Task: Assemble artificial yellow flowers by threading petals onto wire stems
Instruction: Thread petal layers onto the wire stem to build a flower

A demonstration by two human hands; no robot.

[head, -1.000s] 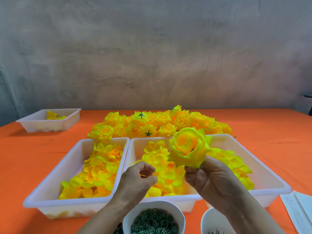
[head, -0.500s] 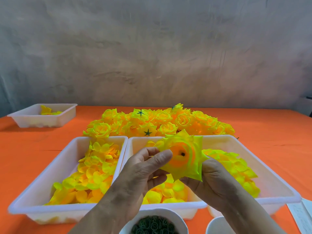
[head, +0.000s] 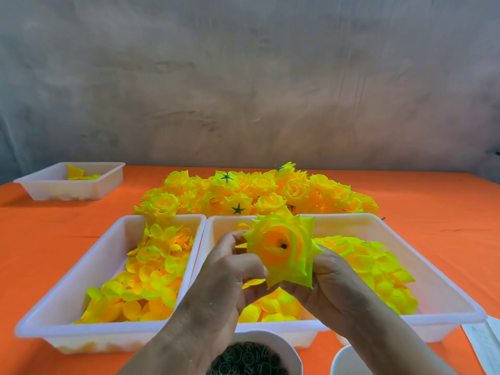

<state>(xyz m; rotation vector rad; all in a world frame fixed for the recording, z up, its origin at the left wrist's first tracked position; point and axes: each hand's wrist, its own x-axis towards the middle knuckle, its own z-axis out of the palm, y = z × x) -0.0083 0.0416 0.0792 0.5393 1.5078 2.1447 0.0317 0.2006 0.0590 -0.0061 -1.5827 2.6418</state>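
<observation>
Both hands are gripping one yellow flower [head: 282,253] above the right petal tray [head: 446,301]: the left hand [head: 230,272] is pinching its left edge, the right hand [head: 328,282] is cupping it from beneath, its underside facing the camera.

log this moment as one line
right hand: holds yellow-orange fabric flower head from below, underside toward camera | left hand: pinches its left edge | above white plastic tray of petals
</observation>
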